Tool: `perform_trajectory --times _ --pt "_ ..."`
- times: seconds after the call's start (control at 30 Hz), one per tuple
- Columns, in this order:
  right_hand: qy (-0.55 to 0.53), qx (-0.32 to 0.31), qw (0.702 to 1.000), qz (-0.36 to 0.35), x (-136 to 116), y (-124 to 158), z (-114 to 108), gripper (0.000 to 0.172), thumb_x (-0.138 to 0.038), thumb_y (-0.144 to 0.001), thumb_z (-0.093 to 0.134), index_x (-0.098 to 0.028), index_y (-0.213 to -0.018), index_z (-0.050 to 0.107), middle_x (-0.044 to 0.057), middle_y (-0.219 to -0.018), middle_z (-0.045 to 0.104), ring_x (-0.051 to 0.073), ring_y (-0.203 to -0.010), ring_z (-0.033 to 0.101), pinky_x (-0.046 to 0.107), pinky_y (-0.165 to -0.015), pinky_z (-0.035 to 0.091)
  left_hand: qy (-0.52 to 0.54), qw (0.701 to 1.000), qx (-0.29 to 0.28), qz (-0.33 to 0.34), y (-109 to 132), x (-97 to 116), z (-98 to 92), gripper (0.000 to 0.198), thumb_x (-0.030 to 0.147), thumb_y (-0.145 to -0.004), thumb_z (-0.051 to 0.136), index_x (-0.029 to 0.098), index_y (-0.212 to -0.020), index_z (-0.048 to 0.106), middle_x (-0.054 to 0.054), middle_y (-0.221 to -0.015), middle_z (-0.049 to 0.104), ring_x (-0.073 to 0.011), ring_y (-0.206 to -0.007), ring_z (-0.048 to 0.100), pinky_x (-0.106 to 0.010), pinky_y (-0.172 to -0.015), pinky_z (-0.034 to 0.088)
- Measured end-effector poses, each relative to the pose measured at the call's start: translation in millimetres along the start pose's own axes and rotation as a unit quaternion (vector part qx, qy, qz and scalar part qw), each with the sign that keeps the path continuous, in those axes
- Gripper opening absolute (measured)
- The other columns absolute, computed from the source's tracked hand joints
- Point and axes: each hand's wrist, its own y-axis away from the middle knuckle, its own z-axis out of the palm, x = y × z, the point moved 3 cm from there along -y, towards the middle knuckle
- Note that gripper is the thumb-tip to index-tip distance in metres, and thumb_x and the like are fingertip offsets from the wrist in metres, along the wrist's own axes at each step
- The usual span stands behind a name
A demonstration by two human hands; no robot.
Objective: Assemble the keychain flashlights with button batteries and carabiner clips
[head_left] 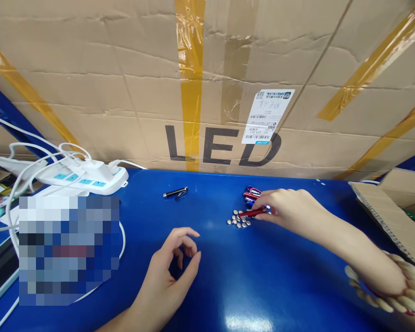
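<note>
My right hand pinches a small red pen-shaped tube with a shiny metal end, like a keychain torch. It is held just over a cluster of small round silvery button-like pieces on the blue table. Behind these fingers lie more such tubes, red and blue, with cord loops, partly covered by the hand. My left hand hovers nearer the front with fingers curled and apart, holding nothing. A black tube with a clip rests farther back, beyond my left hand.
A large cardboard box marked LED stands along the table's back edge. At left are a white power strip, looping white cables and a blurred-out area. An open carton sits at right.
</note>
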Motion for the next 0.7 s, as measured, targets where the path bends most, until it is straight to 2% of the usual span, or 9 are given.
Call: perform_trajectory --times 0.1,0.2,0.33,0.43,0.53,0.63,0.7 --pt "-0.003 0.047 0.999 -0.005 7.2 2.9 -5.5 0.011 -0.031 -0.078 0.065 -0.035 -0.087 0.07 -0.006 -0.091 0.07 0.015 -0.067 0.066 0.023 -0.045 0.034 -0.007 1.0 -0.003 0.003 0.9 -0.8 0.3 0.014 0.02 -0.083 0.05 0.024 -0.096 0.053 0.003 -0.072 0.054 -0.0111 -0.058 0.05 -0.02 -0.054 0.043" --pt "-0.003 0.071 0.997 0.011 17.5 5.9 -12.8 0.014 -0.031 -0.078 0.064 -0.037 -0.089 0.07 -0.007 -0.094 0.07 0.016 -0.067 0.066 0.024 -0.046 0.035 -0.014 1.0 -0.007 0.002 1.0 -1.6 0.4 0.013 0.019 -0.083 0.049 0.024 -0.095 0.052 0.003 -0.073 0.054 -0.0113 -0.059 0.05 -0.02 -0.055 0.043" --pt "0.011 0.083 0.991 0.107 36.9 4.2 -18.3 0.015 -0.041 -0.081 0.06 -0.036 -0.088 0.071 -0.003 -0.088 0.072 0.023 -0.073 0.066 0.027 -0.046 0.034 -0.028 0.999 -0.016 0.006 0.0 -1.1 1.0 0.01 0.019 -0.084 0.048 0.023 -0.093 0.053 0.002 -0.073 0.054 -0.012 -0.061 0.052 -0.021 -0.055 0.044" --pt "0.013 0.049 0.986 0.161 50.6 -3.1 -10.1 0.024 -0.046 -0.085 0.052 -0.033 -0.09 0.071 0.0 -0.083 0.072 0.027 -0.079 0.066 0.029 -0.049 0.036 -0.049 0.999 -0.021 0.012 0.0 -0.5 1.5 0.01 0.019 -0.085 0.047 0.023 -0.092 0.053 0.001 -0.074 0.056 -0.0124 -0.061 0.053 -0.021 -0.055 0.044" --pt "-0.062 -0.016 0.985 0.161 58.8 -11.8 6.1 0.025 -0.042 -0.088 0.047 -0.029 -0.09 0.068 -0.001 -0.078 0.072 0.021 -0.073 0.066 0.028 -0.054 0.039 -0.089 0.995 -0.032 0.033 -0.1 -0.6 0.8 0.012 0.019 -0.086 0.046 0.024 -0.094 0.053 0.0 -0.078 0.06 -0.0141 -0.064 0.055 -0.024 -0.059 0.047" --pt "-0.122 -0.051 0.981 0.144 61.2 -16.7 17.9 0.021 -0.035 -0.088 0.047 -0.026 -0.09 0.066 -0.004 -0.082 0.072 0.015 -0.066 0.066 0.026 -0.057 0.041 -0.155 0.984 -0.052 0.069 -3.9 -3.7 -2.3 0.018 0.019 -0.087 0.045 0.025 -0.102 0.055 -0.005 -0.099 0.064 -0.0199 -0.09 0.06 -0.034 -0.08 0.048" --pt "-0.13 -0.057 0.981 0.133 61.0 -17.8 21.8 0.021 -0.037 -0.087 0.047 -0.026 -0.092 0.065 -0.004 -0.085 0.072 0.013 -0.065 0.065 0.025 -0.057 0.041 -0.214 0.97 -0.06 0.094 -9.1 -8.6 -5.8 0.024 0.02 -0.088 0.044 0.025 -0.11 0.055 -0.008 -0.12 0.059 -0.0255 -0.114 0.052 -0.045 -0.095 0.041"
